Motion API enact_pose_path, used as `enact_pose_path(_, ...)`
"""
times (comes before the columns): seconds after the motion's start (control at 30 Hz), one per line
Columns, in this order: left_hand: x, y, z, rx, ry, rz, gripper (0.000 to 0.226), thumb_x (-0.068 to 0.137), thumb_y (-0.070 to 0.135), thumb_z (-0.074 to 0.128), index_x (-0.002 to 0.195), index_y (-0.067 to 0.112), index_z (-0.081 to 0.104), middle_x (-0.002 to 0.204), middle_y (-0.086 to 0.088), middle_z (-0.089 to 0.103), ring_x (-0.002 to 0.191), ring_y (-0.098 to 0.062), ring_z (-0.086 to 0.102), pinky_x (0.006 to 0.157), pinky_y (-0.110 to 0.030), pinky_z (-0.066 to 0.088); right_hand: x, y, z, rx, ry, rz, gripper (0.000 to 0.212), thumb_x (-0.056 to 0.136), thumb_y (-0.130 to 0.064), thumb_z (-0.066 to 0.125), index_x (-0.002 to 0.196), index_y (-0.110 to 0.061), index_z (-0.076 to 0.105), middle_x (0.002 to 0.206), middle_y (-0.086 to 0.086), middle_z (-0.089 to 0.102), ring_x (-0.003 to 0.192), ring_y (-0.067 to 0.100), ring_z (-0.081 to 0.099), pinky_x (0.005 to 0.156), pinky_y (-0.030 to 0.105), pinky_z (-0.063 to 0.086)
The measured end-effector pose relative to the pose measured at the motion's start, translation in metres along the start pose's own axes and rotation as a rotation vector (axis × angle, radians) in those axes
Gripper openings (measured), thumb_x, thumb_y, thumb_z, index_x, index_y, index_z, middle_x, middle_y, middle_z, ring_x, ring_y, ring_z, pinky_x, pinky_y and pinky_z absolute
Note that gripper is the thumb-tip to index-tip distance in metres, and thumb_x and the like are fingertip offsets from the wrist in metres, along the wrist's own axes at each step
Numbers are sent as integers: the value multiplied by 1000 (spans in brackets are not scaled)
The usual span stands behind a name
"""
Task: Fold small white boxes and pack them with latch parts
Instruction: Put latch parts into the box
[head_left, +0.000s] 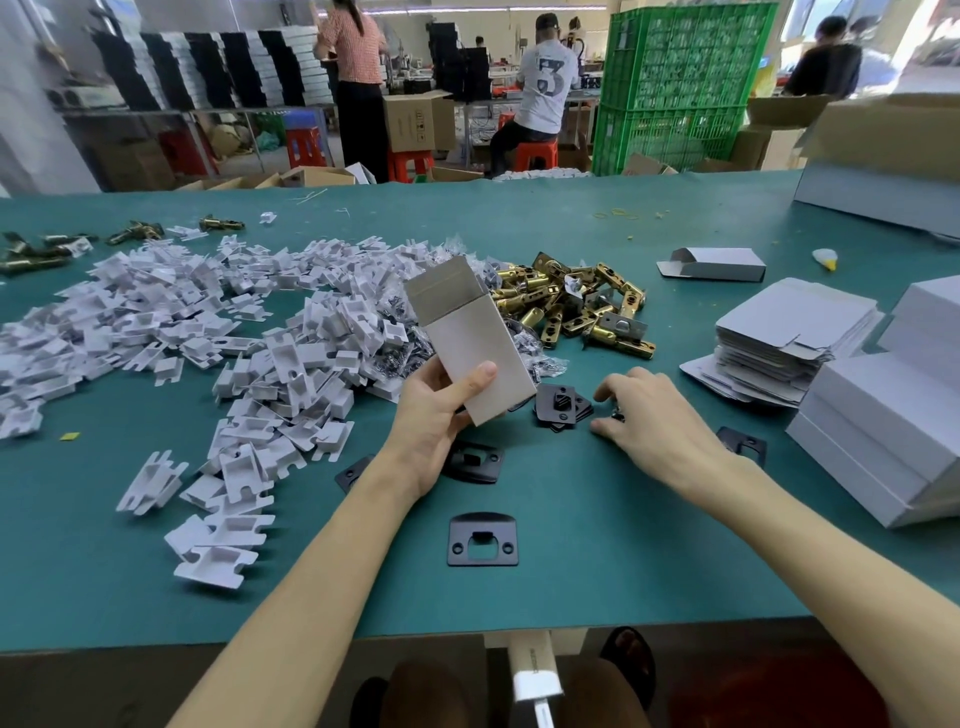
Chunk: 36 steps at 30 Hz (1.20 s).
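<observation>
My left hand (436, 415) grips a small white box (467, 338) by its lower end, holding it tilted with the open top flap pointing away from me. My right hand (649, 415) rests on the green table beside a small stack of black strike plates (563, 408); its fingers are curled over a small dark part that I cannot make out. A pile of brass latch bolts (582, 306) lies just beyond the box. More black plates (484, 540) (475, 462) lie near my wrists.
A wide heap of white cardboard inserts (218, 332) covers the left of the table (597, 571). Flat unfolded boxes (789, 332) and stacked white cartons (883, 431) stand at the right. One folded box (717, 264) lies behind. People work at benches in the background.
</observation>
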<state>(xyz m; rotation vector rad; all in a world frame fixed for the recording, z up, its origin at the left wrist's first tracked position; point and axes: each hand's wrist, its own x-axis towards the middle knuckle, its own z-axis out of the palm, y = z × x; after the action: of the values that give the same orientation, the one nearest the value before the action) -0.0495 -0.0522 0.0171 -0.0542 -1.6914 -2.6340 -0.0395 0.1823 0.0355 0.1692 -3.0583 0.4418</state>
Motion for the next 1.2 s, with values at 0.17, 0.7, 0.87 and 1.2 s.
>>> enact_pose_path(0.17, 1, -5, -3, 104, 16, 33, 41, 80, 18, 83, 118, 13, 69, 112, -3, 78, 108, -23, 74, 78, -34, 62, -2, -5, 4, -60, 90, -64, 42, 100, -41, 60, 132, -14, 57, 131, 6, 61, 128, 29, 45, 104, 40, 41)
enact_pose_path(0.7, -2, -5, -2, 203, -72, 45, 46, 68, 19, 89, 111, 17, 75, 112, -7, 79, 108, -23, 74, 88, -34, 61, -4, -18, 35, 129, 129, -135, 65, 100, -48, 56, 150, -9, 40, 148, 11, 51, 139, 26, 40, 114, 34, 33)
enact_pose_path(0.87, -4, -5, 1, 313, -156, 66, 46, 73, 1, 85, 117, 6, 73, 112, -11, 78, 105, -20, 72, 88, -29, 58, -7, -18, 36, 132, 206, -114, 66, 100, -45, 58, 152, -8, 38, 151, 9, 46, 141, 26, 36, 116, 34, 31)
enact_pose_path(1.2, -10, 0, 2, 337, -254, 45, 37, 78, -11, 81, 110, 6, 74, 105, -8, 79, 92, -12, 73, 76, -21, 58, -12, -17, 38, 54, 188, -40, 58, 104, -36, 50, 153, -9, 32, 150, 11, 43, 137, 30, 38, 111, 38, 38)
